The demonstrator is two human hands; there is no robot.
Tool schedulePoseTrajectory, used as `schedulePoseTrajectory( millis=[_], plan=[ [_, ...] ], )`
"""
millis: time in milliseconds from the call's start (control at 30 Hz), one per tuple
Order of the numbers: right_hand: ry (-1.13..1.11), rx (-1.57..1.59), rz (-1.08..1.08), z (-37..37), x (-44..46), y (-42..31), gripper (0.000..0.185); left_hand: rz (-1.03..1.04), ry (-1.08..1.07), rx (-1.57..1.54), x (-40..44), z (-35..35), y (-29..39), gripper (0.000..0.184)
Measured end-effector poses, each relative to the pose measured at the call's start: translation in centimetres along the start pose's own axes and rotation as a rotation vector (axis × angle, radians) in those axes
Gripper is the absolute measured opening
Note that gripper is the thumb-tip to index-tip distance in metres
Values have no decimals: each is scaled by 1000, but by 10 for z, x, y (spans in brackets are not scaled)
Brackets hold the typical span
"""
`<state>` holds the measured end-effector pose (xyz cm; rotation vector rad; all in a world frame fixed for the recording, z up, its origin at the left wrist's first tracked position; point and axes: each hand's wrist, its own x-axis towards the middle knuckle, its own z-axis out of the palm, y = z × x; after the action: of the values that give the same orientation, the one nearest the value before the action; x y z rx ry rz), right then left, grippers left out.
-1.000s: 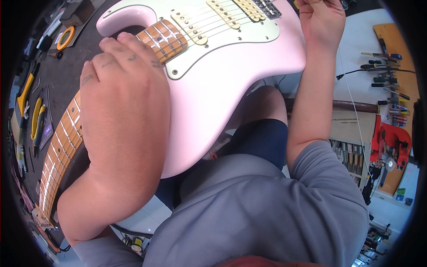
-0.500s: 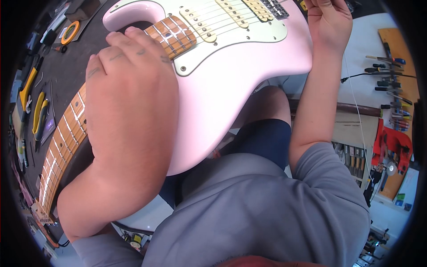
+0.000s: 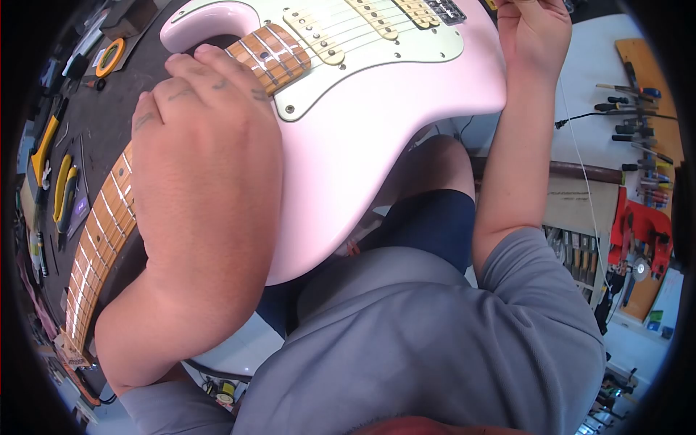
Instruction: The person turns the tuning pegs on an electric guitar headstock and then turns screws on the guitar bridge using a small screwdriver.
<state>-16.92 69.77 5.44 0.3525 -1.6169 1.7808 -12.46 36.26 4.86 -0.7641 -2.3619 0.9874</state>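
A pale pink electric guitar (image 3: 348,174) with a mint-white pickguard (image 3: 362,54) slants across the upper middle of the head view. Over its wooden neck (image 3: 109,196), where the neck meets the body, lies my left hand (image 3: 206,123), its fingers curled round the far side; the thumb is hidden. Strings run over the cream pickups (image 3: 315,38) to the metal bridge (image 3: 448,11). By the bridge end of the body is my right hand (image 3: 536,32), fingers pinched together at the top edge of the frame. What they hold, if anything, is cut off.
On the dark bench at left lie yellow-handled pliers (image 3: 67,192), a yellow cutter (image 3: 47,134) and a roll of orange tape (image 3: 110,58). Several screwdrivers (image 3: 638,138) hang on a wooden board at right, near a red clamp-like tool (image 3: 645,235).
The guitar and my left hand have shifted slightly left and up in the view. My right hand has moved slightly left and up too, still pinched.
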Motion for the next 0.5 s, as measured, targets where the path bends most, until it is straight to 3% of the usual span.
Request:
schedulePoseTrajectory(
  millis=[33,100,167,233,333,500],
  plan=[
    [18,-39,-10,-4,2,1,17,-4,4,-2,0,0,0,40],
    [65,650,310,-9,4,2,17,2,8,-3,0,2,0,40],
    [-29,698,278,-10,6,2,17,9,8,5,0,2,0,40],
    [-234,95,-96,-9,6,4,19,27,7,22,-1,2,-1,39],
    [-61,-22,-89,1,4,9,24,33,33,-36,-1,2,-2,36],
    [-199,107,-46,-3,0,1,25,-40,31,-247,-1,-5,1,33]
  ],
)
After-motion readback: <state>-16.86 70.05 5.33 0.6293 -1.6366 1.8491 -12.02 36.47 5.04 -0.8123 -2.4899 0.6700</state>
